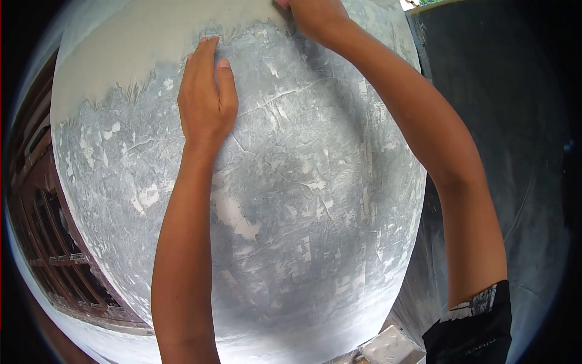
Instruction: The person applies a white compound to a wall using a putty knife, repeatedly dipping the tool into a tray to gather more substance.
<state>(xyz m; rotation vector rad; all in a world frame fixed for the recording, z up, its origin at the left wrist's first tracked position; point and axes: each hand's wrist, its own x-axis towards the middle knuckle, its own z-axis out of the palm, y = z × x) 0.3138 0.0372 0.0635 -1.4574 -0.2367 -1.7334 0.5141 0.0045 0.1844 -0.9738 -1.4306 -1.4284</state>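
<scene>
A wall fills the middle of the view, mottled grey with white flaky patches and fine cracks. Across its upper part lies a smooth beige coat of plaster with a ragged lower edge. My left hand rests against the wall just under that edge, its fingers stretched upward, the thumb apart, and nothing held. At the top edge of the view is my right hand, close to the plaster. Its fingers are mostly cut off by the frame; a small pink bit shows beside it, too little to name.
A brown wooden window frame with bars stands to the left of the wall. On the right is a dark wall or panel. Low at the right, a block-like pale thing smeared with plaster sits near my black sleeve.
</scene>
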